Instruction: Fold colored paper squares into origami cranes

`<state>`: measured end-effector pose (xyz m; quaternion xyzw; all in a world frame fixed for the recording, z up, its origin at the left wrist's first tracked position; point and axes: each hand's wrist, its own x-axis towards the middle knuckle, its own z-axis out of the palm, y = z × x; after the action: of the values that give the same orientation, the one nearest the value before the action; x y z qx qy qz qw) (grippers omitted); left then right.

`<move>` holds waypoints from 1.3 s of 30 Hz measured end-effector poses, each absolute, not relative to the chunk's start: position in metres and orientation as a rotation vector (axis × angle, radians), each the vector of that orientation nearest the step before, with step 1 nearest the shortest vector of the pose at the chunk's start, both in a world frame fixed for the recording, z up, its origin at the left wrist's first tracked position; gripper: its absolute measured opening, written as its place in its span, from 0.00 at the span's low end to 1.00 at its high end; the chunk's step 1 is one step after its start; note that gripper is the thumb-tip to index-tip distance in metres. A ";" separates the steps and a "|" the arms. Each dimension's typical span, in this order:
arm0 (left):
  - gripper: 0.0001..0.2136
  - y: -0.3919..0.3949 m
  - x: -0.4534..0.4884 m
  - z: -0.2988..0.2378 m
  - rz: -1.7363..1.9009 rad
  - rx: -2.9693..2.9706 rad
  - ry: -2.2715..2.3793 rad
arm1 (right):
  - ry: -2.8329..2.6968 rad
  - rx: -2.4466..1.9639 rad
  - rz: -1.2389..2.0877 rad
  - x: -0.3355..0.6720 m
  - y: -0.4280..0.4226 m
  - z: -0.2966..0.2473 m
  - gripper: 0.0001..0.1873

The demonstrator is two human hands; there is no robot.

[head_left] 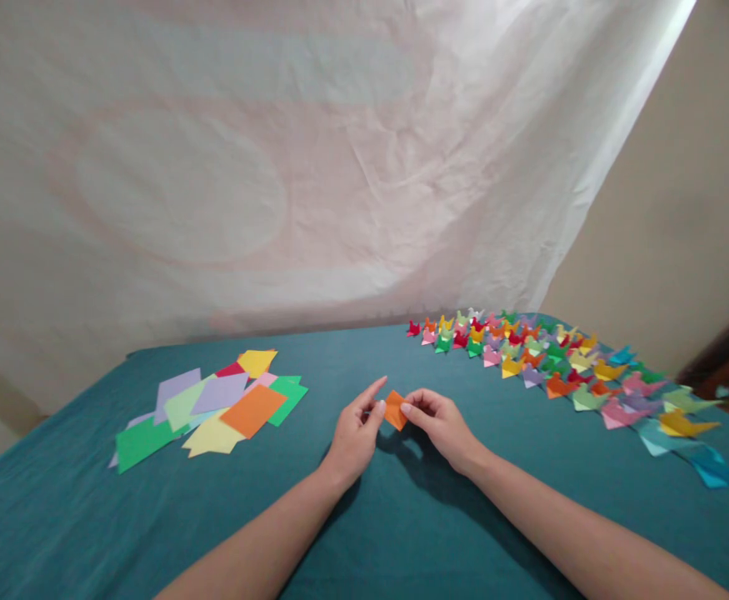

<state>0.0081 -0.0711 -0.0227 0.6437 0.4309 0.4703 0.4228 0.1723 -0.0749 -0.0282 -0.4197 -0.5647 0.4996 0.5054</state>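
Observation:
A small folded orange paper [395,409] is held just above the teal tablecloth [401,517] at the middle. My left hand [357,433] pinches its left edge, with the index finger stretched out past it. My right hand [440,421] grips the paper's right side with thumb and fingers closed on it. Both forearms reach in from the bottom of the view.
A loose pile of flat coloured paper squares [214,404] lies at the left. Several rows of small folded paper figures [551,358] in many colours run along the right, out to the table's right edge. A white sheet [277,167] hangs behind the table.

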 end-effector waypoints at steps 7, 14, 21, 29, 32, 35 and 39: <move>0.16 -0.076 0.008 -0.018 1.166 1.783 1.088 | -1.370 -1.058 1.136 0.172 -0.075 -0.024 0.16; 0.14 -0.079 0.009 -0.015 1.178 1.912 0.975 | -1.366 -1.070 1.101 0.172 -0.075 -0.026 0.17; 0.12 -0.077 0.010 -0.018 1.211 1.812 0.982 | -1.343 -1.034 1.127 0.172 -0.076 -0.023 0.17; 0.12 -0.071 0.008 -0.021 1.283 1.706 1.017 | -1.362 -1.022 1.149 0.174 -0.078 -0.021 0.20; 0.12 -0.069 0.007 -0.023 1.283 1.680 1.019 | -1.372 -0.979 1.194 0.174 -0.078 -0.023 0.20; 0.12 -0.070 0.008 -0.023 1.283 1.655 1.028 | -1.387 -0.962 1.212 0.174 -0.077 -0.026 0.21; 0.12 -0.071 0.008 -0.021 1.280 1.626 1.028 | -1.385 -0.974 1.192 0.174 -0.076 -0.026 0.21</move>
<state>0.0082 -0.0709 -0.0212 0.6438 0.4071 0.5067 0.4038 0.1739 -0.0760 -0.0260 -0.4046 -0.5751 0.4952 0.5103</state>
